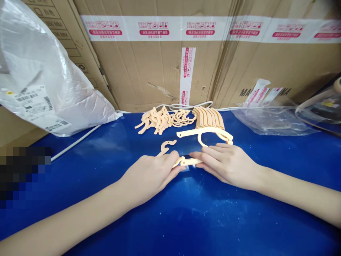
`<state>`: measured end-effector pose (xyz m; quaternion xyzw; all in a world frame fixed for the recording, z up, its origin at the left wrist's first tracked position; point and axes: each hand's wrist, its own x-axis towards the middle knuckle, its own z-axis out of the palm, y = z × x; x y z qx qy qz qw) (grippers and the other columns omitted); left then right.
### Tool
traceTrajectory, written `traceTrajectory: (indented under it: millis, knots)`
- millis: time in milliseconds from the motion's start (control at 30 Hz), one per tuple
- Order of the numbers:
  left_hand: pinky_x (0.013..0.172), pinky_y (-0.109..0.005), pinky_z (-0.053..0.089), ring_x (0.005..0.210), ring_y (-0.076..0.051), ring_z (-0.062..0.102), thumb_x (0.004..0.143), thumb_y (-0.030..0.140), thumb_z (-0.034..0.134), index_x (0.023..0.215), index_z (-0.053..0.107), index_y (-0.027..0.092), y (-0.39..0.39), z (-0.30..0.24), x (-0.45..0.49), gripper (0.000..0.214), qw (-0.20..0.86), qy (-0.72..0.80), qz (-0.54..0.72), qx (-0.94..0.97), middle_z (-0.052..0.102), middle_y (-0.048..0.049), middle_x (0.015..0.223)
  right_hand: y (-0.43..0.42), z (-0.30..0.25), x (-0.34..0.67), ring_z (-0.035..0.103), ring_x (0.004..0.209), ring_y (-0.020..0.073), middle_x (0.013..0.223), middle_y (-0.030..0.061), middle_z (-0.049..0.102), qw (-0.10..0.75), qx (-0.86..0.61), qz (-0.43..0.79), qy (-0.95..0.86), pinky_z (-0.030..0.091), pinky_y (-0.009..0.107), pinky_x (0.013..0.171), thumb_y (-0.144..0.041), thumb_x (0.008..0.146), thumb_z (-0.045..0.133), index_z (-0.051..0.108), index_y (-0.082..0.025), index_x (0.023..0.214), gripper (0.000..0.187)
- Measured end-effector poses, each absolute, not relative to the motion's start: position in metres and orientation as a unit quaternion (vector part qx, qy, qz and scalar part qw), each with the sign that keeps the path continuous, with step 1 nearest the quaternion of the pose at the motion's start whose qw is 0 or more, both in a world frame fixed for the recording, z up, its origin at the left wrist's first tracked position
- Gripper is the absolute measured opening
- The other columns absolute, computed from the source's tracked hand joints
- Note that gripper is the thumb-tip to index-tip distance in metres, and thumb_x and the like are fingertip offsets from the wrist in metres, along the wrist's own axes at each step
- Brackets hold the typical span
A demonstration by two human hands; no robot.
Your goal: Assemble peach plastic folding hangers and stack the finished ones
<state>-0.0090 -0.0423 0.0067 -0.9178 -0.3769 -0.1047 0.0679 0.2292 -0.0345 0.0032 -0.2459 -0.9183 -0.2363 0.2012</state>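
Note:
My left hand [151, 174] is closed, thumb and finger pinching a small cream plastic hanger part [176, 163]. It meets the end of a cream hanger arm [190, 161], which my right hand [226, 161] grips in a pinch from the other side. A cream hook [168, 143] shows just behind my left hand; whether that hand touches it I cannot tell. Beyond my right fingers lies another hanger arm [205, 132] with a curved piece [201, 139] beneath it, partly hidden by the hand.
Toward the back are piled hooks [157, 120], curved pieces [182, 118] and a row of hanger arms [210, 118] on the blue table [170, 220]. Cardboard boxes [149, 67] wall off the rear. A white plastic bag [50, 71] stands left, clear film [266, 119] right, with a cable [77, 143] at left.

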Motion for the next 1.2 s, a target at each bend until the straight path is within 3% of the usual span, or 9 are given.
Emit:
traceTrajectory:
  millis: [167, 467, 767, 1200]
  knots:
    - [0.038, -0.025, 0.031, 0.044, -0.016, 0.060, 0.104, 0.037, 0.016, 0.082, 0.045, 0.019, -0.041, 0.004, -0.011, 0.041, 0.151, -0.318, -0.143, -0.925, 0.062, -0.0004, 0.062, -0.036, 0.002, 0.229, 0.052, 0.052, 0.0132, 0.073, -0.0005, 0.063, 0.192, -0.248, -0.206, -0.927, 0.039, 0.028, 0.052, -0.030, 0.102, 0.036, 0.059, -0.015, 0.097, 0.028]
    - [0.035, -0.026, 0.031, 0.039, -0.015, 0.054, 0.103, 0.029, 0.020, 0.077, 0.045, 0.019, -0.039, 0.008, -0.012, 0.037, 0.263, -0.261, -0.145, -0.917, 0.050, 0.0022, 0.052, -0.036, 0.001, 0.229, 0.052, 0.050, 0.0119, 0.071, -0.0014, 0.063, 0.192, -0.250, -0.171, -0.933, 0.036, 0.028, 0.050, -0.030, 0.102, 0.034, 0.057, -0.016, 0.096, 0.028]
    - [0.037, -0.026, 0.034, 0.041, -0.016, 0.051, 0.101, 0.024, 0.029, 0.076, 0.044, 0.019, -0.043, 0.013, -0.011, 0.029, 0.355, -0.238, -0.114, -0.897, 0.051, 0.0008, 0.056, -0.038, 0.004, 0.229, 0.051, 0.049, 0.0100, 0.073, -0.0012, 0.064, 0.174, -0.269, -0.111, -0.941, 0.035, 0.027, 0.048, -0.033, 0.103, 0.032, 0.058, -0.016, 0.093, 0.033]
    - [0.043, -0.027, 0.034, 0.046, -0.014, 0.049, 0.098, 0.028, 0.038, 0.074, 0.046, 0.019, -0.040, 0.014, -0.016, 0.027, 0.371, -0.208, -0.154, -0.892, 0.050, 0.0026, 0.057, -0.038, 0.008, 0.231, 0.054, 0.052, 0.0106, 0.071, -0.0008, 0.064, 0.160, -0.271, -0.051, -0.948, 0.034, 0.026, 0.050, -0.034, 0.103, 0.029, 0.058, -0.016, 0.097, 0.034]
